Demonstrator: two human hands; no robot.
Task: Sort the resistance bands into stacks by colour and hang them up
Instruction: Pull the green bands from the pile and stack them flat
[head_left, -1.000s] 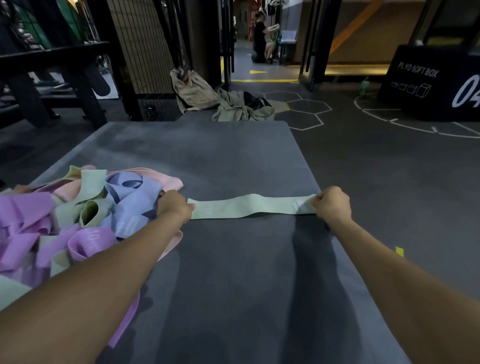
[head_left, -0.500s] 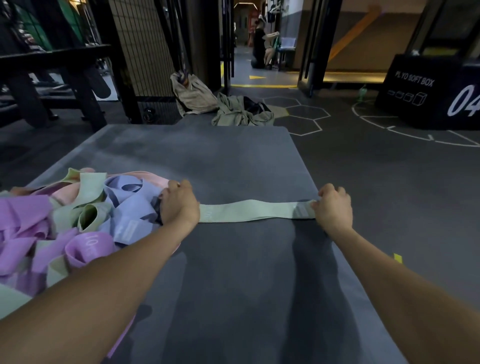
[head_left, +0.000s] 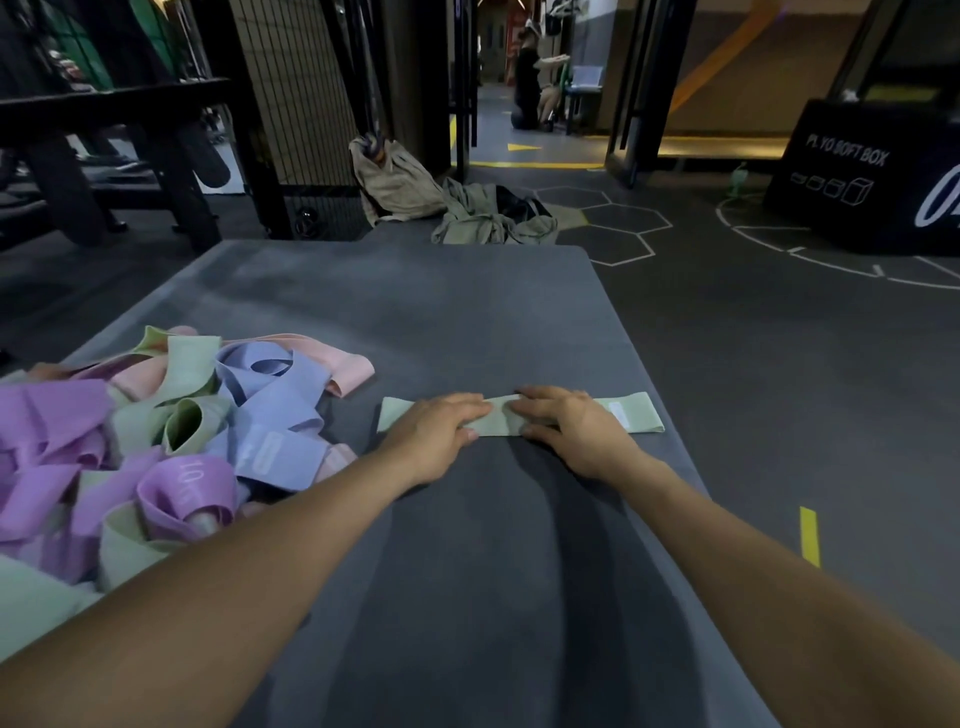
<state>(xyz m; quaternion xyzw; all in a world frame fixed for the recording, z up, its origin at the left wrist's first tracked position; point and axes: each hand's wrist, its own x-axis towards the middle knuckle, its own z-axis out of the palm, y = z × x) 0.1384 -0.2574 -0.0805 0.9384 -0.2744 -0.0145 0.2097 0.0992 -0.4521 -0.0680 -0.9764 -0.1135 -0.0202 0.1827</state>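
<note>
A pale green resistance band (head_left: 636, 415) lies flat across the grey mat (head_left: 415, 312), near its right edge. My left hand (head_left: 441, 431) and my right hand (head_left: 566, 423) both press down on the middle of the band with straight fingers, fingertips almost meeting. Only the band's two ends show beside my hands. To the left sits a tangled pile of bands (head_left: 156, 441) in purple, blue, pink and pale green, apart from the flat band.
The mat's right edge borders dark gym floor with a yellow tape mark (head_left: 809, 535). Bags and clothing (head_left: 467, 208) lie past the mat's far edge. A black plyo soft box (head_left: 857, 176) stands at the far right, racks at the far left.
Both hands let go of the band's ends and slid inward to its middle, now pressing flat. The band lies slack on the mat instead of being stretched between my fists.
</note>
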